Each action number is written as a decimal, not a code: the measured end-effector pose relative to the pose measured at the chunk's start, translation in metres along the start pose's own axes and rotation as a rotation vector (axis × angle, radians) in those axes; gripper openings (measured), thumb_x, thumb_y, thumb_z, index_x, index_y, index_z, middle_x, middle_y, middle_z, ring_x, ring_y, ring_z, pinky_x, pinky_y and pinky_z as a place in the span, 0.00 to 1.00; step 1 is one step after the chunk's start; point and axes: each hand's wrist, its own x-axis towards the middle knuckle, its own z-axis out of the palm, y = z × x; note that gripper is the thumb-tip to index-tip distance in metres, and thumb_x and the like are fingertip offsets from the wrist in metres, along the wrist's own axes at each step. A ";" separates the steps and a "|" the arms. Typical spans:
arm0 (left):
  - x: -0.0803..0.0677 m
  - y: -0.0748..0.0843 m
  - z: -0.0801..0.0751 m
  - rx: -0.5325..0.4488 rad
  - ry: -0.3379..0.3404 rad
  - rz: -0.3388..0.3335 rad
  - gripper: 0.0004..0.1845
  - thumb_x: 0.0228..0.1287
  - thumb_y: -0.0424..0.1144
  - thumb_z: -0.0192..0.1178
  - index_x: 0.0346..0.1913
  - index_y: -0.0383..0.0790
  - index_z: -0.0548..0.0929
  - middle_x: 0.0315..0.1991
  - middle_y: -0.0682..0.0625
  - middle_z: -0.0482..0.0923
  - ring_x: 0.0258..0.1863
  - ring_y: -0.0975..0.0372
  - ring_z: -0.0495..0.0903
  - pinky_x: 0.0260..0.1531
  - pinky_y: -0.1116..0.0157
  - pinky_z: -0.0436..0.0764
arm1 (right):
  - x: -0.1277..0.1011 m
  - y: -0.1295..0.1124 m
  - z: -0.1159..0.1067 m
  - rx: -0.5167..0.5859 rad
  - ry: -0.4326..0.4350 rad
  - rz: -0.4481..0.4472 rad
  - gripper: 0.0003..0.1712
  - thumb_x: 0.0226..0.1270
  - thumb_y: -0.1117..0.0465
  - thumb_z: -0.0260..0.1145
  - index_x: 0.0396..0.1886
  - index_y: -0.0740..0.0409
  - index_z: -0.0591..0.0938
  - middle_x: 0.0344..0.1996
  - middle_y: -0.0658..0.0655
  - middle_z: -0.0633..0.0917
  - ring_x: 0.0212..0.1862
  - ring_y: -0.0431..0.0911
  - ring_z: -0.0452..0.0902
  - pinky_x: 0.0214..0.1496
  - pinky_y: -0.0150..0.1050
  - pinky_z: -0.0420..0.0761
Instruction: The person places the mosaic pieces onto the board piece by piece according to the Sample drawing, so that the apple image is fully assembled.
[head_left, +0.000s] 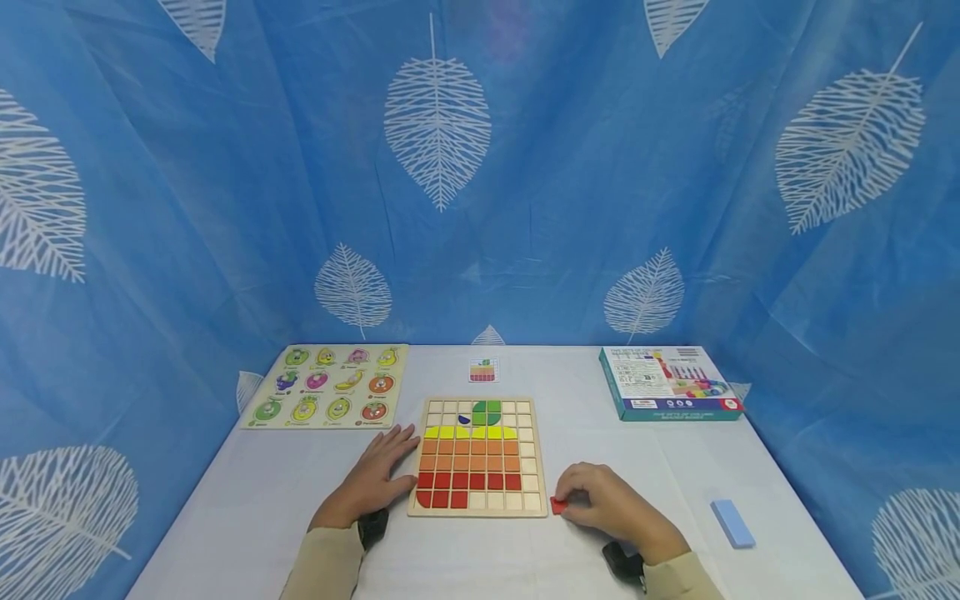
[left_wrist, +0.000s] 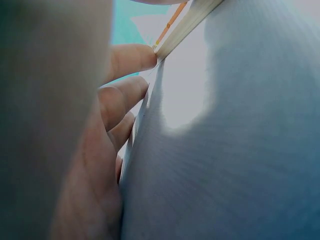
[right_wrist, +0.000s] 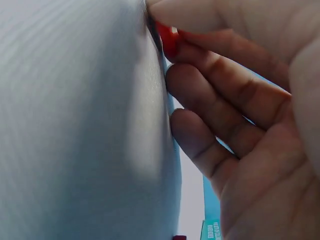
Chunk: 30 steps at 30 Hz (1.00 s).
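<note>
The left hand (head_left: 372, 483) lies flat with straight fingers against the left edge of the mosaic board (head_left: 477, 457), steadying it. Right of the board, the right hand (head_left: 611, 507) pinches a red tile (head_left: 558, 505) on the table (head_left: 247, 517). I judge the small tile may slip, or nudge set tiles while entering. The board holds green, yellow, orange and red tiles; its bottom row is partly empty.

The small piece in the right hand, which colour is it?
Red; the piece pinched by the right hand shows best in the head view.
</note>
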 end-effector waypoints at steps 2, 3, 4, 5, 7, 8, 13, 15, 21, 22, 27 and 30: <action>0.000 0.001 0.000 -0.001 0.002 0.003 0.37 0.64 0.45 0.69 0.76 0.42 0.75 0.80 0.48 0.62 0.82 0.51 0.51 0.79 0.46 0.46 | 0.000 -0.001 0.000 -0.004 0.007 0.021 0.14 0.58 0.71 0.80 0.35 0.47 0.89 0.39 0.39 0.86 0.43 0.38 0.81 0.50 0.40 0.85; 0.000 0.001 0.000 -0.001 0.002 0.005 0.37 0.64 0.45 0.69 0.76 0.42 0.75 0.80 0.48 0.62 0.82 0.51 0.50 0.79 0.46 0.46 | 0.000 -0.001 0.001 -0.007 0.016 0.024 0.14 0.58 0.71 0.80 0.35 0.47 0.89 0.38 0.39 0.86 0.42 0.38 0.81 0.50 0.39 0.85; 0.000 0.001 0.000 -0.001 0.003 0.008 0.37 0.64 0.45 0.69 0.76 0.42 0.75 0.80 0.48 0.63 0.82 0.51 0.51 0.79 0.46 0.46 | 0.000 -0.001 0.001 -0.011 0.028 0.020 0.14 0.57 0.71 0.80 0.35 0.47 0.88 0.38 0.39 0.85 0.42 0.37 0.81 0.49 0.39 0.85; 0.000 0.001 0.001 -0.003 0.005 0.011 0.37 0.64 0.45 0.69 0.76 0.42 0.75 0.80 0.48 0.63 0.82 0.51 0.51 0.79 0.46 0.46 | 0.001 -0.002 0.001 -0.017 0.044 0.008 0.15 0.56 0.71 0.80 0.34 0.47 0.88 0.38 0.39 0.85 0.42 0.37 0.82 0.49 0.39 0.85; 0.000 0.002 0.001 -0.005 0.006 0.010 0.37 0.64 0.45 0.69 0.76 0.42 0.75 0.80 0.48 0.63 0.82 0.51 0.51 0.79 0.46 0.46 | 0.003 -0.003 0.002 -0.024 0.073 -0.030 0.15 0.56 0.72 0.80 0.34 0.48 0.87 0.39 0.40 0.86 0.42 0.38 0.82 0.48 0.39 0.86; 0.000 0.002 0.001 -0.005 0.008 0.007 0.37 0.64 0.45 0.69 0.76 0.42 0.75 0.80 0.48 0.63 0.82 0.51 0.51 0.79 0.46 0.46 | 0.005 -0.004 0.004 -0.028 0.085 -0.053 0.15 0.56 0.72 0.80 0.34 0.48 0.87 0.39 0.41 0.86 0.42 0.38 0.82 0.48 0.39 0.86; -0.001 0.001 0.001 0.003 0.022 -0.004 0.37 0.63 0.46 0.69 0.76 0.42 0.75 0.80 0.47 0.63 0.82 0.50 0.51 0.79 0.45 0.47 | 0.022 -0.016 0.016 -0.043 0.094 -0.114 0.12 0.59 0.70 0.79 0.34 0.50 0.88 0.39 0.41 0.85 0.42 0.37 0.81 0.48 0.38 0.85; -0.001 0.001 0.001 0.003 0.020 -0.003 0.37 0.63 0.45 0.69 0.76 0.42 0.75 0.80 0.47 0.63 0.82 0.51 0.51 0.79 0.46 0.47 | 0.031 -0.023 0.024 -0.050 0.075 -0.102 0.10 0.60 0.69 0.79 0.34 0.50 0.88 0.39 0.40 0.85 0.42 0.35 0.80 0.49 0.38 0.85; -0.002 -0.001 -0.001 -0.019 -0.002 0.026 0.37 0.64 0.44 0.68 0.76 0.40 0.74 0.80 0.46 0.63 0.82 0.50 0.51 0.79 0.46 0.46 | 0.062 -0.044 0.051 -0.071 0.010 -0.101 0.06 0.63 0.66 0.79 0.33 0.50 0.90 0.37 0.38 0.83 0.38 0.33 0.76 0.44 0.31 0.83; -0.002 -0.001 -0.001 -0.024 -0.005 0.034 0.37 0.64 0.44 0.67 0.76 0.40 0.74 0.80 0.46 0.63 0.82 0.50 0.52 0.79 0.46 0.46 | 0.066 -0.047 0.055 -0.082 0.003 -0.108 0.05 0.63 0.65 0.79 0.33 0.51 0.90 0.36 0.38 0.83 0.37 0.33 0.76 0.43 0.31 0.82; -0.002 -0.003 -0.002 -0.027 -0.009 0.049 0.37 0.64 0.44 0.67 0.76 0.40 0.74 0.80 0.46 0.62 0.82 0.50 0.51 0.80 0.47 0.45 | 0.081 -0.057 0.070 -0.157 -0.017 -0.116 0.04 0.65 0.62 0.79 0.34 0.50 0.90 0.37 0.38 0.83 0.39 0.32 0.76 0.43 0.29 0.81; -0.001 -0.004 -0.002 -0.016 -0.009 0.043 0.37 0.65 0.45 0.67 0.77 0.41 0.74 0.80 0.47 0.62 0.82 0.51 0.51 0.80 0.49 0.45 | 0.086 -0.060 0.074 -0.180 -0.014 -0.110 0.05 0.65 0.64 0.79 0.34 0.49 0.90 0.37 0.39 0.82 0.40 0.32 0.76 0.44 0.29 0.81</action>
